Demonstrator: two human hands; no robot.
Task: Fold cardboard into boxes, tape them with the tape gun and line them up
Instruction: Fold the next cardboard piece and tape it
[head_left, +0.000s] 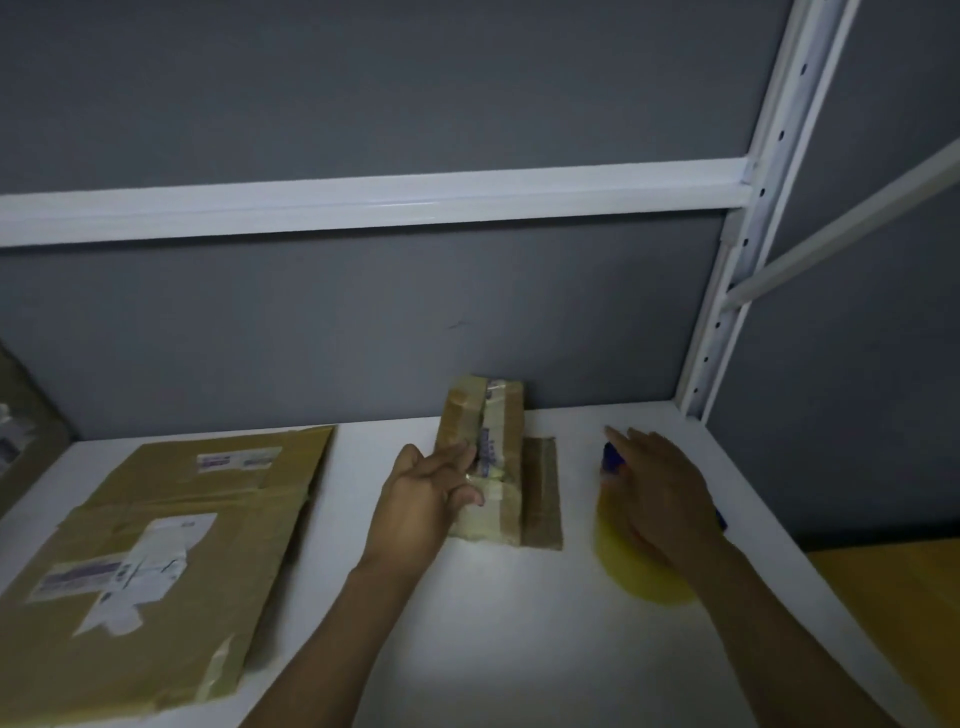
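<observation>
A small taped cardboard box (496, 441) stands on the white shelf (519, 623) against the grey back wall. My left hand (423, 499) rests on its left side with fingers stretched along the tape. A loose cardboard flap (543, 493) lies flat to the box's right. My right hand (660, 493) lies over the tape gun (639, 561), whose blue body and yellow tape roll show beneath it; its fingers look straight. A stack of flattened cardboard boxes (156, 551) with white labels lies at the left.
A white shelf rail (363, 200) crosses the wall above. A white perforated upright (748, 223) stands at the right rear corner. Part of another box (21, 431) shows at the far left edge. A yellow surface (904, 613) lies beyond the shelf's right edge.
</observation>
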